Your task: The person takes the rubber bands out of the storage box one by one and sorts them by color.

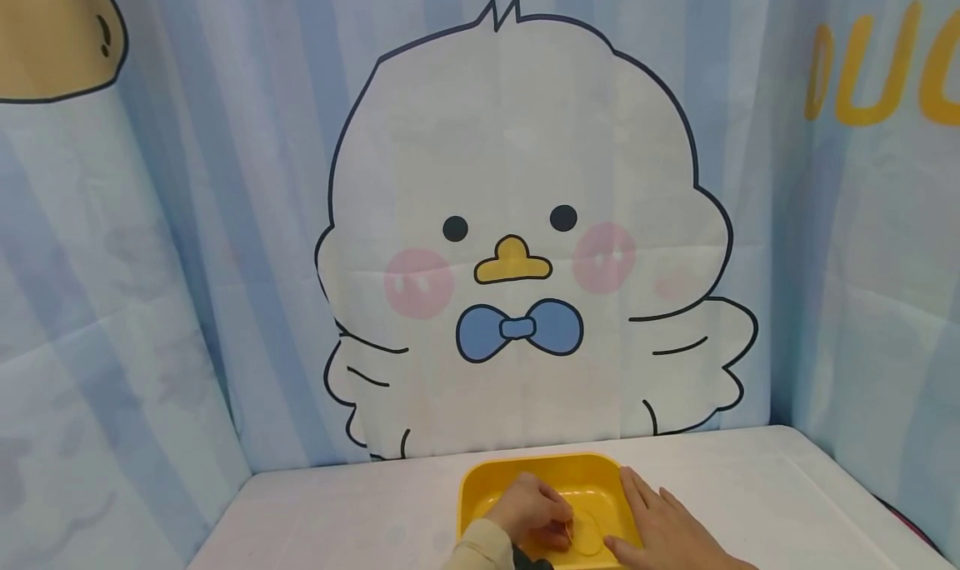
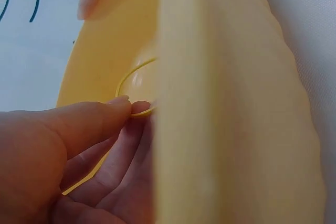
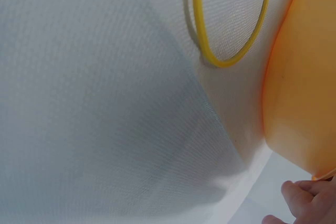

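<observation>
Inside the yellow plastic tray, my left hand pinches a thin yellow rubber band between thumb and fingertips. The band forms a loop over the tray floor; part of it is hidden by the tray's near wall in the left wrist view. My right hand rests on the tray's right rim with its fingers extended. At the lower right corner of the right wrist view, its fingertips show beside the tray wall.
Another yellow rubber band lies on the white tablecloth outside the tray. A curtain printed with a cartoon duck hangs behind the table. A cream sleeve covers the left forearm.
</observation>
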The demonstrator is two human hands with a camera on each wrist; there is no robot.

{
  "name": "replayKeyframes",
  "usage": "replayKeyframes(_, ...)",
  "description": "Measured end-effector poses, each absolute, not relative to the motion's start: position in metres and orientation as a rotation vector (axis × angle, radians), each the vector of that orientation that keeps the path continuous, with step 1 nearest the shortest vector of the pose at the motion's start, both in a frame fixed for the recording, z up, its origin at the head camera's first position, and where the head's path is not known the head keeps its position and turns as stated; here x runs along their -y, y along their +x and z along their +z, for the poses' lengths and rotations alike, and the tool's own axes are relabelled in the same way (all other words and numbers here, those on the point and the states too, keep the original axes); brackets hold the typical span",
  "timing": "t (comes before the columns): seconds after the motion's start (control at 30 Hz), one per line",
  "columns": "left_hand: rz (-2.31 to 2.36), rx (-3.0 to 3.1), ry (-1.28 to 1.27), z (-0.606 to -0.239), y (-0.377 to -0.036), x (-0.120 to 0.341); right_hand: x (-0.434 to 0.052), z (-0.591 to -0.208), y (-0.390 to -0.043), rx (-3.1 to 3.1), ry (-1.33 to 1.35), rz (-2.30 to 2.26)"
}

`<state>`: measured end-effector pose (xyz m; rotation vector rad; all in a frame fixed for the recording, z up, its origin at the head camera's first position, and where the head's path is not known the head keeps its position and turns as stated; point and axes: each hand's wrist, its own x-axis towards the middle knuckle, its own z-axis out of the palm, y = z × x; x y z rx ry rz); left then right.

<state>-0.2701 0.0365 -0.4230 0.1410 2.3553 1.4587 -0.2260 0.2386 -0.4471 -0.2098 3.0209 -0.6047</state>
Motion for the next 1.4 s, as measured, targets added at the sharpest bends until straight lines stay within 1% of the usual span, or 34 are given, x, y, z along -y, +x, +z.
replayKeyframes(0.2, 1.498, -2.336, 0.159, -0.423, -0.273, -0.033, -0.239, -0.448, -0.226, -3.009, -0.181, -0.613)
replayKeyframes(0.53, 1.751, -2.128, 0.247, -0.423, -0.274, -0.027, -0.240, -0.450, -0.226, -3.022, -0.201, -0.628)
replayKeyframes(0.73, 1.759, -2.055, 0.223, -0.418, -0.276, -0.021, -0.240, -0.450, -0.227, -3.015, -0.195, -0.629)
replayKeyframes(1.4, 1.735, -2.029, 0.188, -0.397, -0.265, -0.015, -0.241, -0.450, -0.227, -3.020, -0.192, -0.616)
